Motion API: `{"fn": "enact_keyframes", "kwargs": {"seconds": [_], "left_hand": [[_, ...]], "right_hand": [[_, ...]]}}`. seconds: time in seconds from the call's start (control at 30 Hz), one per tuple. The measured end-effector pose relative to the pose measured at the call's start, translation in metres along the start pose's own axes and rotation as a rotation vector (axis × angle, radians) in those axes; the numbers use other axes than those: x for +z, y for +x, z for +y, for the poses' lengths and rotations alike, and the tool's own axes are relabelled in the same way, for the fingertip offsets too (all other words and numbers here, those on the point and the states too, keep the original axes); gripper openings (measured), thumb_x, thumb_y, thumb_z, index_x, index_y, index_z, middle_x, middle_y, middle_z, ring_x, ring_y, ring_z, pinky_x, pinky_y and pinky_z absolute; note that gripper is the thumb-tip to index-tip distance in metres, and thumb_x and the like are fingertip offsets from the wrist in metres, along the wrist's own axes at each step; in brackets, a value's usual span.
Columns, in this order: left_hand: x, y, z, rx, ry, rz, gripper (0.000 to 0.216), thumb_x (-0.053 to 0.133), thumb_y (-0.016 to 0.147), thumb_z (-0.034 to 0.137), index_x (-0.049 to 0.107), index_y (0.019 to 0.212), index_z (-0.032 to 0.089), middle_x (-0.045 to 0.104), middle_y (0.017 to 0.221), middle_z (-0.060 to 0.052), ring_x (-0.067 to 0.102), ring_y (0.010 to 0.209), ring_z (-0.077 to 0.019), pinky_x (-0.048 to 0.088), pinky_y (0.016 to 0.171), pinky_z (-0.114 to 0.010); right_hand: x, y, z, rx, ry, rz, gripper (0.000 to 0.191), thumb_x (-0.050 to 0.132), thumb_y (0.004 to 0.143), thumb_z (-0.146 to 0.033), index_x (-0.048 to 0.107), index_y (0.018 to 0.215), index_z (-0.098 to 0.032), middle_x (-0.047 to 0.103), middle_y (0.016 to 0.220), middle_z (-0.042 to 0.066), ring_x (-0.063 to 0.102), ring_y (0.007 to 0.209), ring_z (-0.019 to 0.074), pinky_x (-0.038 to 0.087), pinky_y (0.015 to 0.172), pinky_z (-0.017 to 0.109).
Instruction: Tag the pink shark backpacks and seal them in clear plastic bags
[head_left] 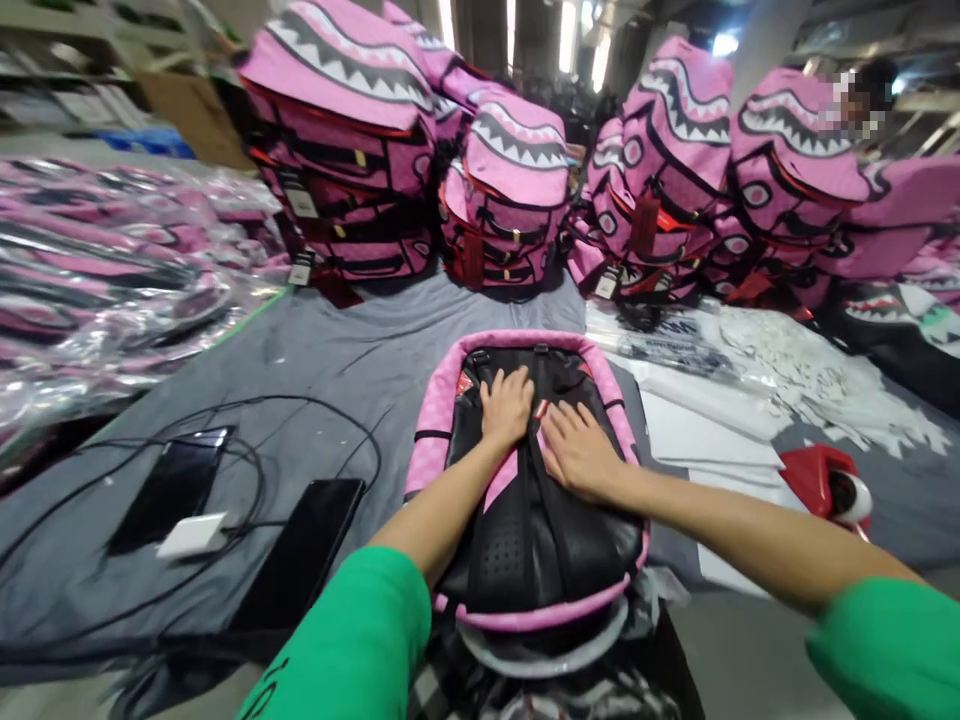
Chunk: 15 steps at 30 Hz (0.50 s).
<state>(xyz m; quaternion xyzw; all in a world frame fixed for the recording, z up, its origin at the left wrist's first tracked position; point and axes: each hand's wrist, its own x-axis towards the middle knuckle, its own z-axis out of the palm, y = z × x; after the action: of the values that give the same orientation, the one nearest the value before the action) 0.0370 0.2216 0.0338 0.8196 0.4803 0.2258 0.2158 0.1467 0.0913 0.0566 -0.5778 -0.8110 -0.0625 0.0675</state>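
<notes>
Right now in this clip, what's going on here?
A person's left hand and right hand rest side by side on the black strap side of a pink-and-black backpack, which lies on a gray cloth. Similar pink backpacks stand stacked beyond it. A white charger lies to the left.

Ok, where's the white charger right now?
The white charger is at the left of the head view, on the grey cloth, between two flat black devices, left of the backpack.
</notes>
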Motion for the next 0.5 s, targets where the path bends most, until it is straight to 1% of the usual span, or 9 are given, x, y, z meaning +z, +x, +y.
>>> {"fn": "enact_keyframes", "kwargs": {"seconds": [0.07,0.13,0.2,0.23,0.27,0.3,0.37,0.43,0.5], "left_hand": [[-0.013,-0.005,0.005,-0.023,-0.050,-0.004,0.045,0.030,0.102,0.018,0.048,0.140,0.004,0.044,0.151,-0.021,0.029,0.146,-0.0330,0.014,0.120,-0.061],[-0.034,-0.023,0.014,0.044,-0.080,-0.074,0.038,0.031,0.100,0.015,0.058,0.126,0.007,0.054,0.141,-0.018,0.043,0.137,-0.0278,0.027,0.118,-0.053],[-0.057,-0.054,0.024,0.230,-0.165,-0.249,0.032,0.033,0.101,0.019,0.064,0.106,0.015,0.066,0.119,-0.009,0.058,0.114,-0.0202,0.043,0.106,-0.039],[-0.068,-0.072,0.028,0.377,-0.210,-0.369,0.033,0.033,0.102,0.024,0.064,0.097,0.018,0.068,0.106,-0.005,0.061,0.102,-0.0180,0.047,0.097,-0.034],[-0.075,-0.089,0.031,0.524,-0.232,-0.473,0.035,0.033,0.103,0.031,0.063,0.092,0.019,0.067,0.097,-0.003,0.061,0.092,-0.0173,0.049,0.090,-0.031],[-0.078,-0.104,0.032,0.662,-0.189,-0.528,0.037,0.035,0.103,0.038,0.062,0.086,0.019,0.066,0.089,-0.002,0.059,0.084,-0.0176,0.048,0.084,-0.031],[-0.071,-0.124,0.028,0.907,-0.056,-0.555,0.039,0.037,0.102,0.039,0.058,0.078,0.019,0.062,0.077,-0.002,0.055,0.073,-0.0175,0.045,0.076,-0.032],[-0.048,-0.129,0.018,1.122,0.044,-0.481,0.039,0.034,0.101,0.029,0.055,0.070,0.019,0.058,0.069,-0.003,0.051,0.065,-0.0171,0.042,0.070,-0.033],[-0.020,-0.127,0.005,1.263,0.056,-0.365,0.039,0.031,0.099,0.021,0.054,0.067,0.020,0.056,0.064,-0.003,0.049,0.062,-0.0173,0.040,0.067,-0.033]], "right_hand": [[0.011,0.005,-0.004,0.099,-0.055,-0.063,0.050,0.041,0.099,-0.029,0.050,0.140,-0.001,0.051,0.146,0.024,0.046,0.137,0.0332,0.028,0.117,0.053],[0.022,0.013,0.000,0.124,-0.073,-0.097,0.052,0.041,0.099,-0.028,0.047,0.141,0.001,0.048,0.148,0.025,0.045,0.138,0.0325,0.029,0.117,0.051],[0.030,0.018,0.004,0.124,-0.060,-0.095,0.053,0.043,0.098,-0.028,0.047,0.142,0.002,0.046,0.150,0.026,0.044,0.138,0.0323,0.030,0.116,0.049],[0.033,0.019,0.004,0.129,-0.050,-0.082,0.053,0.043,0.098,-0.028,0.047,0.141,0.003,0.045,0.149,0.027,0.045,0.138,0.0323,0.031,0.115,0.048],[0.035,0.018,0.004,0.133,-0.043,-0.062,0.052,0.043,0.098,-0.028,0.047,0.141,0.003,0.046,0.149,0.027,0.045,0.137,0.0322,0.031,0.115,0.048],[0.037,0.017,0.002,0.134,-0.040,-0.038,0.052,0.043,0.099,-0.028,0.047,0.140,0.003,0.046,0.149,0.028,0.045,0.137,0.0322,0.032,0.115,0.047],[0.041,0.014,-0.001,0.133,-0.045,0.018,0.052,0.041,0.100,-0.028,0.047,0.140,0.004,0.047,0.148,0.028,0.046,0.136,0.0327,0.031,0.115,0.048],[0.045,0.013,-0.001,0.130,-0.033,0.064,0.051,0.041,0.100,-0.028,0.047,0.140,0.003,0.047,0.148,0.027,0.045,0.136,0.0333,0.030,0.115,0.049],[0.049,0.014,0.003,0.153,0.007,0.110,0.050,0.042,0.100,-0.027,0.047,0.141,0.000,0.048,0.148,0.025,0.044,0.137,0.0328,0.029,0.116,0.051]]}}
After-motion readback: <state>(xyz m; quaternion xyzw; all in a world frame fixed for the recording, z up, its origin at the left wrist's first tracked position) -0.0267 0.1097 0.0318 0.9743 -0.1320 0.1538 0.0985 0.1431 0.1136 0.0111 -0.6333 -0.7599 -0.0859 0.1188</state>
